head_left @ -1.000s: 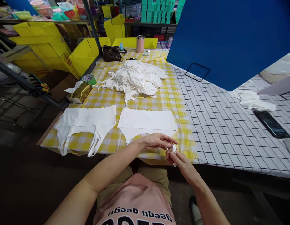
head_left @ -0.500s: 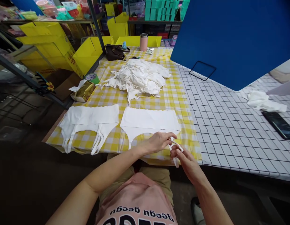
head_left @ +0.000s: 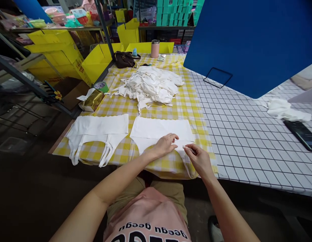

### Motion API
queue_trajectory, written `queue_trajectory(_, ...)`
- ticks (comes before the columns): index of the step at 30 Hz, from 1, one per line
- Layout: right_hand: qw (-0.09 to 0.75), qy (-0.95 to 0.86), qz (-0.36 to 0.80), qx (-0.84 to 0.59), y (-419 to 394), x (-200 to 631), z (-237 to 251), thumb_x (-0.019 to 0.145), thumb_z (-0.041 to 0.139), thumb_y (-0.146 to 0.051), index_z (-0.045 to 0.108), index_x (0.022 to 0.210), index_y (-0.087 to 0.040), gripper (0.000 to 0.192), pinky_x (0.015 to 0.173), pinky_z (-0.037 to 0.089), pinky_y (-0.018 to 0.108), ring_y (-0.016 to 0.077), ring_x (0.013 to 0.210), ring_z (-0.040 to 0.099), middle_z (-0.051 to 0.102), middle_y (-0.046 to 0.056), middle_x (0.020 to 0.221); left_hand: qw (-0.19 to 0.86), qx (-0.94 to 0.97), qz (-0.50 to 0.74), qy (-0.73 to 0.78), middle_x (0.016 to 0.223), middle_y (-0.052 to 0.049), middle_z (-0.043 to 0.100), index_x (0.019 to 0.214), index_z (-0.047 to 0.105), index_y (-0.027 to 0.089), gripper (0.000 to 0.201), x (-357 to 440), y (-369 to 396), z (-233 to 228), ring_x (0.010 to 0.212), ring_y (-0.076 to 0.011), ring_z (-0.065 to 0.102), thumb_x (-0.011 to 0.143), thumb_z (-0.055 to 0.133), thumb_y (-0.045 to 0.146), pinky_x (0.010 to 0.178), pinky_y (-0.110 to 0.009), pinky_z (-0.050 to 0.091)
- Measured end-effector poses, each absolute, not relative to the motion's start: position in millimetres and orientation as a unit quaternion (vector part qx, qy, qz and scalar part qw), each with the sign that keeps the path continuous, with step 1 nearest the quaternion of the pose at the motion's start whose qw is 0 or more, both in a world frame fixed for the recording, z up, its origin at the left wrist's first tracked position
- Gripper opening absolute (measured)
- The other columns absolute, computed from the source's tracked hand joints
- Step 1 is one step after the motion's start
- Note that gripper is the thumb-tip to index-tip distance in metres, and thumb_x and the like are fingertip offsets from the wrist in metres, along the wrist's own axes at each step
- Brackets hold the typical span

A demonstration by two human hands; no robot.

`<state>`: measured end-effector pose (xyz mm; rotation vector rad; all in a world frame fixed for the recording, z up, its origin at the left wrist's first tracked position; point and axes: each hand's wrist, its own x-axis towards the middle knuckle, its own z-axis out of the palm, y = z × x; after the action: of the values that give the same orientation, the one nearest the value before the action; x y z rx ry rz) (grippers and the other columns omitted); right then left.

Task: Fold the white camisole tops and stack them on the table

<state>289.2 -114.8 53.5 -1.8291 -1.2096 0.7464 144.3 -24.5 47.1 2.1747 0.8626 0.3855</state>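
Fingers of my left hand (head_left: 166,145) lie flat and together on the white top (head_left: 161,129) spread on the yellow checked tablecloth (head_left: 181,107). My right hand (head_left: 200,159) pinches its strap (head_left: 187,148) (thumb and forefinger closed on it). A second top (head_left: 97,129) lies just beside.

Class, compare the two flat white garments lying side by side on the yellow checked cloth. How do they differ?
The right garment has both hands on it: the left hand presses its lower edge and the right hand pinches its strap. The left garment lies untouched. The left garment's straps show fully and reach the table edge; the right garment's are partly hidden by hands. Both are white, flat, straps toward the person.
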Motion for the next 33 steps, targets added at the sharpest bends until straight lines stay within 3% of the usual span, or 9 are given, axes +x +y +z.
queue_trajectory(3, 0.373, -0.534, 0.242, -0.719, -97, 295, 46, 0.073, 0.050, -0.042, 0.059, 0.072, -0.019, 0.025, 0.062, 0.040, 0.031, 0.0180, 0.065, 0.054, 0.063, 0.006, 0.074, 0.283, 0.886, 0.135, 0.343, 0.108, -0.010, 0.052, 0.101, 0.057, 0.012, 0.025, 147, -6, 37, 0.095, -0.0179, 0.054, 0.077, 0.059, 0.014, 0.085, -0.028, 0.044)
queue_trajectory(8, 0.276, -0.594, 0.212, -0.725, -70, 298, 36, 0.077, 0.042, -0.032, 0.055, 0.071, -0.020, 0.019, 0.058, 0.037, 0.028, 0.0159, 0.058, 0.051, 0.061, 0.004, 0.066, 0.198, 0.933, 0.062, 0.295, 0.098, -0.008, 0.056, 0.092, 0.062, 0.013, 0.014, 156, 12, 32, 0.095, -0.0201, 0.053, 0.080, 0.056, 0.017, 0.082, -0.029, 0.046)
queue_trajectory(11, 0.253, -0.602, 0.213, -0.727, -61, 300, 32, 0.077, 0.040, -0.029, 0.055, 0.071, -0.021, 0.017, 0.056, 0.035, 0.027, 0.0166, 0.058, 0.051, 0.060, 0.003, 0.062, 0.179, 0.940, 0.050, 0.287, 0.094, -0.008, 0.058, 0.088, 0.064, 0.014, 0.017, 160, 16, 29, 0.091, -0.0192, 0.055, 0.084, 0.048, 0.017, 0.077, -0.028, 0.047)
queue_trajectory(19, 0.177, -0.641, 0.198, -0.721, -50, 306, 38, 0.081, 0.044, -0.032, 0.061, 0.077, -0.021, 0.021, 0.054, 0.033, 0.026, 0.0164, 0.059, 0.053, 0.063, 0.002, 0.064, 0.287, 0.891, 0.108, 0.335, 0.088, -0.004, 0.061, 0.089, 0.068, 0.015, 0.018, 161, 27, 17, 0.081, -0.0151, 0.058, 0.081, 0.052, 0.018, 0.074, -0.024, 0.046)
queue_trajectory(24, 0.104, -0.686, 0.151, -0.704, -41, 306, 42, 0.083, 0.043, -0.023, 0.061, 0.076, -0.022, 0.019, 0.055, 0.027, 0.027, 0.0164, 0.066, 0.053, 0.065, 0.005, 0.086, 0.335, 0.869, 0.129, 0.340, 0.086, -0.004, 0.061, 0.087, 0.069, 0.015, 0.017, 161, 31, 13, 0.079, -0.0148, 0.058, 0.081, 0.054, 0.022, 0.073, -0.024, 0.045)
queue_trajectory(33, -0.002, -0.736, 0.098, -0.669, -29, 302, 54, 0.081, 0.039, -0.009, 0.056, 0.069, -0.018, 0.023, 0.049, 0.016, 0.028, 0.0102, 0.050, 0.039, 0.057, 0.004, 0.076, 0.321, 0.872, 0.115, 0.352, 0.088, -0.005, 0.060, 0.085, 0.068, 0.015, 0.019, 160, 29, 17, 0.080, -0.0160, 0.057, 0.083, 0.052, 0.026, 0.072, -0.025, 0.045)
